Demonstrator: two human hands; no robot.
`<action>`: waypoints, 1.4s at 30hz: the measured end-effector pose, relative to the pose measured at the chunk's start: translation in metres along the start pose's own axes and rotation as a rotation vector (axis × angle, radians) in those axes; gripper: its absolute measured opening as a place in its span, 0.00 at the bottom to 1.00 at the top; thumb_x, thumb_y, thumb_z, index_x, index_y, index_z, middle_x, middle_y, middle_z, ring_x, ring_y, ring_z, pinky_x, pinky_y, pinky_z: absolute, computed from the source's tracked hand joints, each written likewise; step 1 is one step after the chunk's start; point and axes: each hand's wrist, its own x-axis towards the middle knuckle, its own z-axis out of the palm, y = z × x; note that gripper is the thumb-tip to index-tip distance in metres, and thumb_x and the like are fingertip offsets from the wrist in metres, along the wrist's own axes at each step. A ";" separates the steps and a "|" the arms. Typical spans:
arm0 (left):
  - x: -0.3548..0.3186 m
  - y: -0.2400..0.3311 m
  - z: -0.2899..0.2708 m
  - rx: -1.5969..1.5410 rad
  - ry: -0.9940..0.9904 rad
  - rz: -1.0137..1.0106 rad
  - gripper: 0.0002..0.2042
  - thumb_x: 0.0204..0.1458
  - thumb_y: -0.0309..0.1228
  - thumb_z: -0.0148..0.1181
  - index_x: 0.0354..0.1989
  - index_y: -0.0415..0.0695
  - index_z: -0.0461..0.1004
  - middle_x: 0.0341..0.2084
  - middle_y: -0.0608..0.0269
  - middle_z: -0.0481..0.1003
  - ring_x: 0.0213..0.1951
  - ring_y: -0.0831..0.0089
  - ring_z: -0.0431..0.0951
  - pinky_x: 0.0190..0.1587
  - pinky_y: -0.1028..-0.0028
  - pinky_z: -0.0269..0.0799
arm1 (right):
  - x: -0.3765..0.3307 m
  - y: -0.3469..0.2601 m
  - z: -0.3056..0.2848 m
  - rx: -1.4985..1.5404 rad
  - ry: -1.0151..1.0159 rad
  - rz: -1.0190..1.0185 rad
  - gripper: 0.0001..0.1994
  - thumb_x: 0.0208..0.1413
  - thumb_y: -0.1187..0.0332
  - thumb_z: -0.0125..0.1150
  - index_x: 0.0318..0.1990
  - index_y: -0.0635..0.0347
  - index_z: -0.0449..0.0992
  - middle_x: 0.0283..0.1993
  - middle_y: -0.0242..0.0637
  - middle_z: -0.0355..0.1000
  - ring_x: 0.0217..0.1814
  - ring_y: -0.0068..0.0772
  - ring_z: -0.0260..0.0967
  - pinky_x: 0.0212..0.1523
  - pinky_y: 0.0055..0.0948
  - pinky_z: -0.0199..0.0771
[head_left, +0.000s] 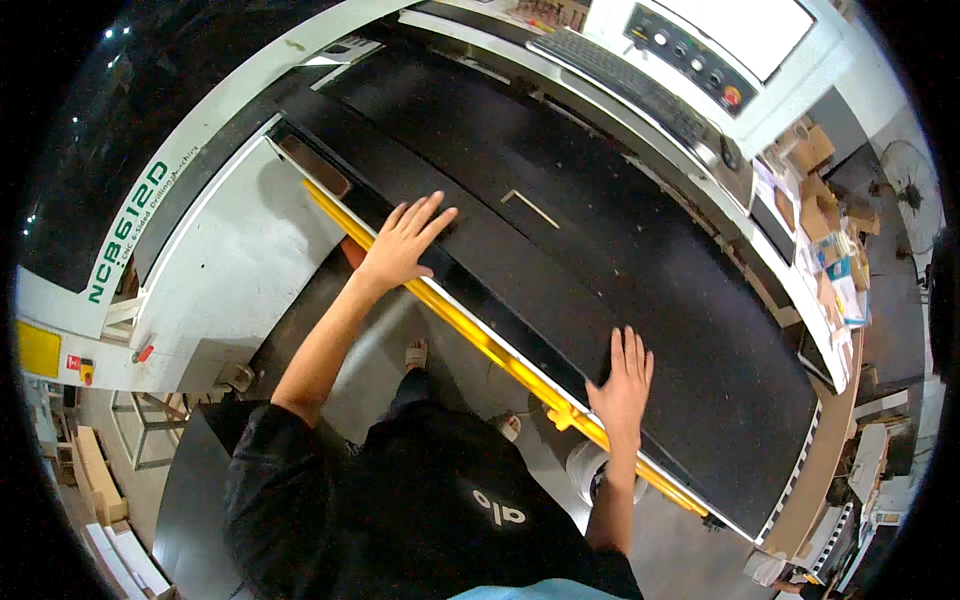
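Observation:
My left hand (402,245) lies over the front edge of a long black machine bed (680,300), its fingers spread and pointing away from me. Further right along the same edge, my right hand (622,390) rests with fingers stretched out and the thumb apart. Neither hand holds anything. Just below both palms runs a yellow rail (480,340) beside the bed's white edge. A thin, pale L-shaped piece (533,208) lies on the black surface beyond my hands.
Behind the bed stand a keyboard (620,78), a mouse (731,153) and a control panel (690,58) with knobs and a red button. Cardboard boxes (815,205) and papers crowd the right. A white bucket (585,470) sits under the rail. A white machine housing (230,240) rises at left.

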 end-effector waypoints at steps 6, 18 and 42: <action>0.063 -0.085 -0.010 0.054 -0.078 0.485 0.38 0.39 0.39 0.81 0.65 0.53 0.76 0.66 0.61 0.75 0.66 0.64 0.75 0.74 0.53 0.62 | -0.006 -0.035 -0.055 0.224 -0.259 0.146 0.38 0.44 0.72 0.78 0.68 0.58 0.75 0.72 0.52 0.69 0.76 0.53 0.66 0.76 0.46 0.64; 0.174 -0.152 0.007 -0.291 -0.653 0.490 0.75 0.18 0.62 0.84 0.81 0.47 0.49 0.76 0.42 0.57 0.77 0.43 0.54 0.79 0.41 0.43 | 0.071 -0.014 -0.022 0.016 -0.404 0.394 0.71 0.19 0.42 0.90 0.79 0.49 0.58 0.77 0.57 0.58 0.79 0.61 0.55 0.79 0.48 0.57; 0.153 -0.145 -0.020 -0.126 -0.500 0.705 0.61 0.29 0.45 0.83 0.79 0.54 0.57 0.62 0.42 0.67 0.64 0.42 0.68 0.69 0.46 0.61 | 0.068 -0.033 -0.018 0.088 -0.281 0.333 0.64 0.15 0.65 0.88 0.74 0.44 0.64 0.65 0.45 0.64 0.73 0.59 0.58 0.78 0.60 0.50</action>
